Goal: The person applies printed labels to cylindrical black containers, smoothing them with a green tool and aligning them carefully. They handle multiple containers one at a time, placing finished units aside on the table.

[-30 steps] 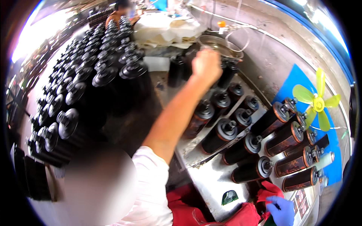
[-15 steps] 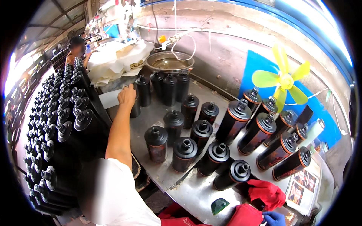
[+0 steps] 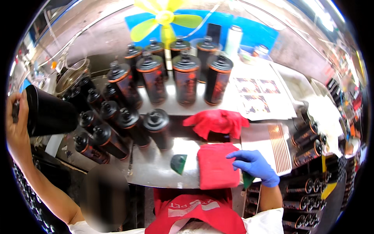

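Note:
At the far left, my raised left hand point(image 3: 19, 117) is closed round the neck of a black bottle point(image 3: 52, 111), which is tilted onto its side with the base pointing inward. My right hand point(image 3: 257, 165) wears a blue glove and hovers over the right edge of a folded red cloth point(image 3: 218, 167), fingers apart. Below that palm shows a dark green piece point(image 3: 248, 179); whether the hand grips it is hidden. Another green scraper point(image 3: 179, 163) lies on the metal table point(image 3: 156, 171). Several dark bottles with orange bands point(image 3: 156, 121) stand left of the cloth.
A yellow fan point(image 3: 164, 17) stands behind a row of banded bottles point(image 3: 187, 82). Right of them lie printed sheets point(image 3: 265, 97) and a stack of striped transfer sheets point(image 3: 269, 148). A crumpled red cloth point(image 3: 216, 123) is behind the folded one. Bottles on racks point(image 3: 298, 202) fill the lower right.
The view has swung right. My left hand, which was reaching to a bottle on the far-left part of the table, now holds a black bottle raised and tilted. More of my gloved right hand shows.

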Tool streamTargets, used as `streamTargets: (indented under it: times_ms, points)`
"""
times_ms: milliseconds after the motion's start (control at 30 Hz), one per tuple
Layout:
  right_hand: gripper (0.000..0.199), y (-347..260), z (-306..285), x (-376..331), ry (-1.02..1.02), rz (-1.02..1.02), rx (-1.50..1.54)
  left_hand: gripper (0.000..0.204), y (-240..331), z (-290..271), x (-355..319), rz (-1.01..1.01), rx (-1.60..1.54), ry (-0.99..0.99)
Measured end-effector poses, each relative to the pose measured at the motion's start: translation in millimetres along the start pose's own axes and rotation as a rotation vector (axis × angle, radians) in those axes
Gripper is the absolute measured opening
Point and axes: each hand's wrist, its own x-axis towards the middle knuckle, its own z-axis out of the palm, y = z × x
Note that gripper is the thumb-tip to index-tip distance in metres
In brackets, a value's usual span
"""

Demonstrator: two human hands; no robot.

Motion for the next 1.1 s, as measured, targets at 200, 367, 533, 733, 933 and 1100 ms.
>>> streamTargets:
  times_ms: [200, 367, 533, 733, 933, 1100]
  points:
    - [0.029, 74.3, 12.0, -42.4, 0.081, 0.01, 0.186, 0.015, 217.5, 50.0, 30.9, -0.357, -0.823, -0.046]
    - [0.027, 130.9, 0.8, -91.2, 0.248, 0.072, 0.123, 0.018, 334.2, 111.4, 43.5, -0.129, -1.305, -0.527]
    - [0.025, 147.7, -24.8, -124.7, 0.408, 0.232, 0.287, 0.026, 394.1, 188.4, 57.8, -0.005, -1.264, -0.78]
    - [0.023, 140.4, -64.5, -75.7, 0.551, 0.129, 0.393, 0.029, 402.5, 253.9, 46.9, -0.228, -1.199, -0.84]
    - [0.024, 119.2, -128.4, 19.3, 0.853, -0.175, 0.064, 0.053, 396.9, 220.0, -5.2, -0.606, -1.539, -0.699]
    - [0.028, 109.6, -169.6, 67.6, 0.919, -0.237, -0.718, 0.087, 425.7, 191.8, -65.1, -0.874, -2.039, -0.751]
